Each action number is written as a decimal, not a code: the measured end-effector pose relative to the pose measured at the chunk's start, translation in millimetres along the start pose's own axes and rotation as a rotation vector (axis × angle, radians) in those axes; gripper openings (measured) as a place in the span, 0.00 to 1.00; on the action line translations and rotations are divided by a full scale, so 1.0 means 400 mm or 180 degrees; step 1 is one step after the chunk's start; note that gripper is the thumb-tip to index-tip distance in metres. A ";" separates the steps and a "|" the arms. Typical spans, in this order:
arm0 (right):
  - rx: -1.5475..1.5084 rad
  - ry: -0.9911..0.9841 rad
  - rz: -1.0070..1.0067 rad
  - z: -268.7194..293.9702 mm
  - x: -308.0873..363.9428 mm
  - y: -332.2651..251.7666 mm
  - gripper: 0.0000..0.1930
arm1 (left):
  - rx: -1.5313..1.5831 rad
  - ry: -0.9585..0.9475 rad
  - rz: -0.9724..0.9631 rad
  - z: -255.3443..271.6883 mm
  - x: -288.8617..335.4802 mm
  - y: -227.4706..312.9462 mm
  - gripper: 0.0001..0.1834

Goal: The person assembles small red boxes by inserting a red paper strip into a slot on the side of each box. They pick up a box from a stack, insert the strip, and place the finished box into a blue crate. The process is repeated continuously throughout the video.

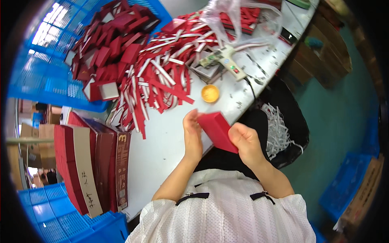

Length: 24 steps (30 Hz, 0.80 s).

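Observation:
A red box (219,131) is held tilted in front of my body, above the near edge of the table. My right hand (246,142) is closed on its right end, thumb across the top. By the box's left end, my left hand (192,133) has its fingers raised and not wrapped round it; whether the fingertips touch the box is hard to tell. Just beyond the box stands a small round yellow pot (210,93). Behind it, a pale glue gun (227,65) lies on a small grey box-like holder (207,73).
Red and white strips (162,77) spread over the white table (152,162). Red boxes (115,44) fill a blue crate (48,81) at the far left. Red panels (69,162) and cardboard stand left. A black bag (298,117) holds shredded white strips (277,131) at right.

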State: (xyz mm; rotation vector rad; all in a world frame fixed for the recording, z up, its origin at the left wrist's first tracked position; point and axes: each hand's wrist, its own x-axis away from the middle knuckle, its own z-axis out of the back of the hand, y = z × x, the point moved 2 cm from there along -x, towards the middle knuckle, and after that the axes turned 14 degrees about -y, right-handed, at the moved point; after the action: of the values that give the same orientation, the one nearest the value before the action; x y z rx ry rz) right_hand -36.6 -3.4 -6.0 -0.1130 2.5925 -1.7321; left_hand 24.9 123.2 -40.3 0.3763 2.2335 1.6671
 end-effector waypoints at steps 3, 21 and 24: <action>0.2115 -0.0551 0.0340 -0.040 -0.025 0.010 0.11 | -0.1741 -0.0659 -0.0322 0.022 0.030 0.078 0.23; 0.5037 -0.0611 0.0603 -0.111 -0.353 0.169 0.13 | -0.1811 0.2024 -0.2982 0.403 0.423 0.860 0.15; 0.4892 -0.0539 0.0708 -0.154 -0.342 0.174 0.10 | -0.1662 0.2534 -0.2244 0.685 0.603 0.973 0.14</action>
State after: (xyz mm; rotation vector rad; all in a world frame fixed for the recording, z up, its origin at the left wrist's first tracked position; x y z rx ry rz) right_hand 92.9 89.8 -49.7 0.0650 0.5980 -2.7722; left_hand -76.5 567.8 236.5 -1.2360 1.8409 2.0263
